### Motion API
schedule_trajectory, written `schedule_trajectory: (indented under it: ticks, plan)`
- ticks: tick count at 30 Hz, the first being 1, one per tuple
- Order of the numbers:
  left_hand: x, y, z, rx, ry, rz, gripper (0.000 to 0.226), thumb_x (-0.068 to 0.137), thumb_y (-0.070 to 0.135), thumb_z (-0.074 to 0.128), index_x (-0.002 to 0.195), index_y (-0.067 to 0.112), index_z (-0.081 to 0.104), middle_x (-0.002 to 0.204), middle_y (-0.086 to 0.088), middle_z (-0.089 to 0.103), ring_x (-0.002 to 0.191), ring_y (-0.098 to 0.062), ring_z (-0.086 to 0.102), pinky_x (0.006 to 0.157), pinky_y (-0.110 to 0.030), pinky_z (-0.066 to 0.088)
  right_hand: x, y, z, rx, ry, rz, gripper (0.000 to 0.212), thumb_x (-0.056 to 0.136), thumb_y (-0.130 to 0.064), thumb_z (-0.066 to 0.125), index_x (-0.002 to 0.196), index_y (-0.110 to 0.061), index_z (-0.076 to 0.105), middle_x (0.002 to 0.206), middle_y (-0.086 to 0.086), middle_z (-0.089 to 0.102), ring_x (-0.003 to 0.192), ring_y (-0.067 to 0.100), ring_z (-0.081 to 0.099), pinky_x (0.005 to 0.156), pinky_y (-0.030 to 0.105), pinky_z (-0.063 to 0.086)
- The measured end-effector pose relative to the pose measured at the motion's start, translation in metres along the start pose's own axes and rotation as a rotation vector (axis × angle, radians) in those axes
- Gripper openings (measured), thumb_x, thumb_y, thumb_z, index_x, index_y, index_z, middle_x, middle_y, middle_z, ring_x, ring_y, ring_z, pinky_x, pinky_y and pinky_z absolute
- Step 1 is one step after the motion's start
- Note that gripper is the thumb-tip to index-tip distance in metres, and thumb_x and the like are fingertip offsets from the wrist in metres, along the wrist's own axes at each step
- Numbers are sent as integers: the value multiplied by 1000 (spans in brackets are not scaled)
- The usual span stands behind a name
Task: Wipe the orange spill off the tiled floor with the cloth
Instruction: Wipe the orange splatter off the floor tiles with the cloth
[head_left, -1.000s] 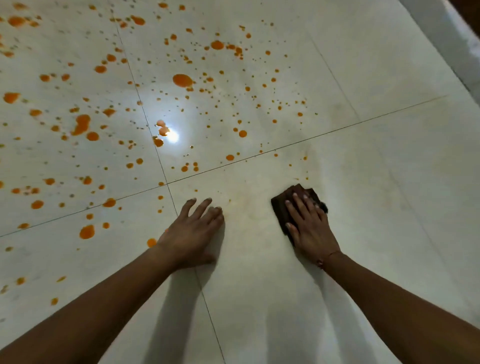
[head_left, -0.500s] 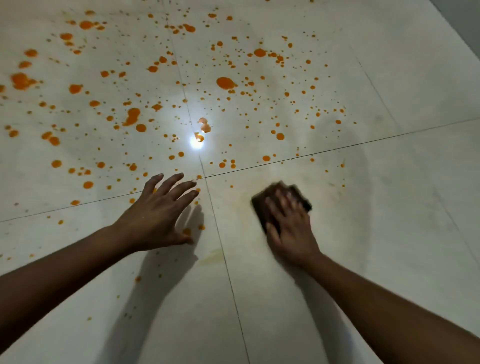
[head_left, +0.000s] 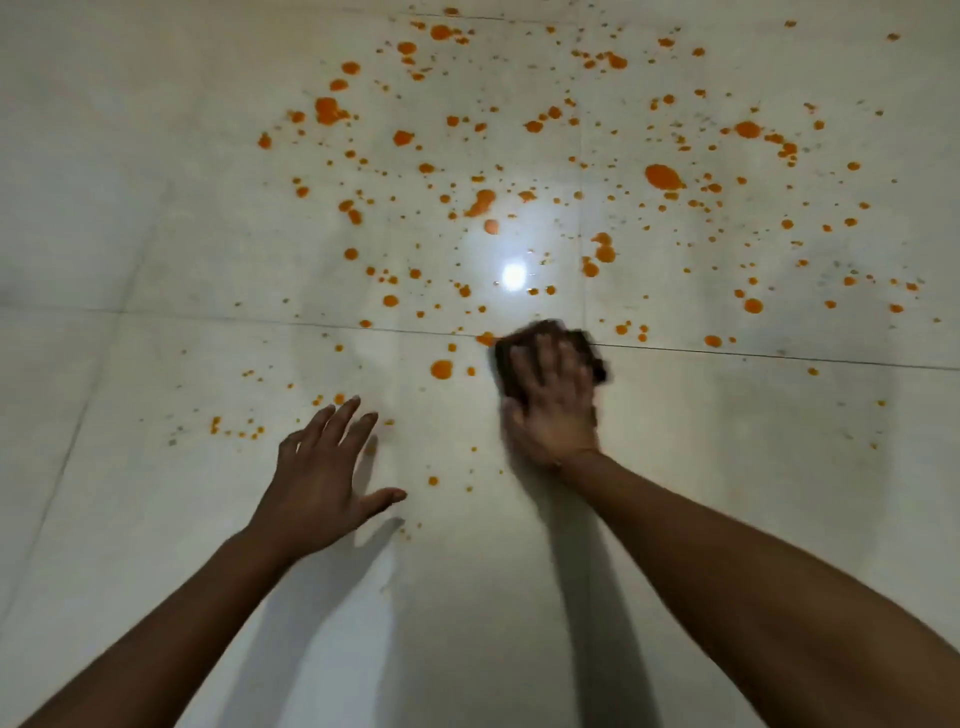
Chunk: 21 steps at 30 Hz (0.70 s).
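Dark brown cloth (head_left: 540, 343) flat on tiled floor (head_left: 727, 467), orange spill (head_left: 662, 176) spattered in droplets beyond

single head view, looking steeply down, close over floor (head_left: 156, 519)

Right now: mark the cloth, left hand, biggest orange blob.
cloth (head_left: 545, 330): head view, exposed dark far edge.
left hand (head_left: 314, 483): head view, back of the hand.
biggest orange blob (head_left: 662, 176): head view, its centre.
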<state>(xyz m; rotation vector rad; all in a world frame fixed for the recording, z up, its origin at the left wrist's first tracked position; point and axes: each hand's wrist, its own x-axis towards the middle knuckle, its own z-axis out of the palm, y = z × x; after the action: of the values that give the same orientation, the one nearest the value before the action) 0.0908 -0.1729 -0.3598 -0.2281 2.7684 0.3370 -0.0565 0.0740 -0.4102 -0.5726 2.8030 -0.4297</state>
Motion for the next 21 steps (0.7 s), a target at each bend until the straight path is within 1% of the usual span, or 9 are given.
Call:
schedule_trajectory:
  ticks: [3, 6, 8, 10, 12, 14, 17, 19, 21]
  plan:
    - [-10, -38, 1, -4, 82, -53, 75, 86, 64, 31, 147, 22, 42, 159, -6, 29, 142, -35, 32, 105, -53, 32, -56, -70, 43, -35, -112, -381, 71, 86, -49, 40, 153, -30, 25, 164, 5, 10, 151, 27, 0, 118, 53, 9]
    - [-24, -64, 9, -4, 95, -95, 62, 92, 53, 32, 142, 20, 49, 155, -10, 37, 137, -39, 40, 99, -54, 38, -121, 0, 24, -63, -123, -565, 72, 89, -50, 46, 154, -33, 21, 163, 5, 15, 151, 25, 6, 115, 52, 21]
    - [-35, -70, 19, -17, 85, -137, 66, 89, 57, 35, 141, 20, 49, 155, -11, 37, 137, -39, 39, 99, -54, 39, -92, 35, 8, -94, -69, -400, 71, 90, -52, 40, 155, -34, 17, 163, 4, 10, 151, 24, 3, 114, 55, 22]
    - [-44, -74, 26, -33, 89, -163, 70, 86, 61, 37, 143, 21, 48, 155, -11, 36, 139, -38, 37, 100, -53, 39, -23, -3, 11, -41, 10, -145, 73, 88, -54, 34, 155, -31, 18, 164, 6, 8, 150, 26, 1, 117, 55, 16]
    - [-46, -81, 25, -54, 136, -181, 66, 88, 56, 35, 144, 22, 46, 155, -11, 36, 138, -37, 37, 100, -53, 39, 3, -85, 38, -41, 50, -239, 73, 84, -52, 36, 152, -24, 31, 161, 12, 19, 148, 29, 8, 115, 58, 19]
    - [-46, -91, 21, -61, 196, -191, 59, 90, 43, 33, 143, 19, 47, 153, -13, 38, 135, -39, 41, 97, -54, 41, -41, -131, 70, -79, -46, -517, 70, 85, -49, 42, 150, -24, 36, 160, 11, 23, 148, 31, 13, 114, 57, 22]
    - [-53, -108, 21, -48, 228, -248, 54, 92, 31, 35, 142, 15, 47, 153, -16, 38, 134, -41, 41, 95, -55, 41, -117, -66, 50, -121, -174, -754, 71, 89, -48, 46, 154, -31, 24, 162, 6, 18, 150, 27, 10, 116, 50, 19]
    - [-64, -118, 27, -51, 227, -296, 54, 92, 30, 37, 143, 15, 46, 155, -15, 35, 136, -41, 38, 97, -55, 39, -95, -14, 28, -162, -113, -683, 70, 90, -50, 42, 154, -31, 20, 161, 8, 20, 150, 26, 8, 113, 53, 23]
    - [-74, -125, 33, -58, 232, -333, 54, 92, 31, 39, 143, 14, 45, 155, -16, 34, 136, -42, 38, 97, -56, 39, -32, -29, 23, -118, -33, -365, 70, 90, -52, 35, 155, -30, 20, 163, 8, 14, 150, 26, 3, 115, 55, 20]
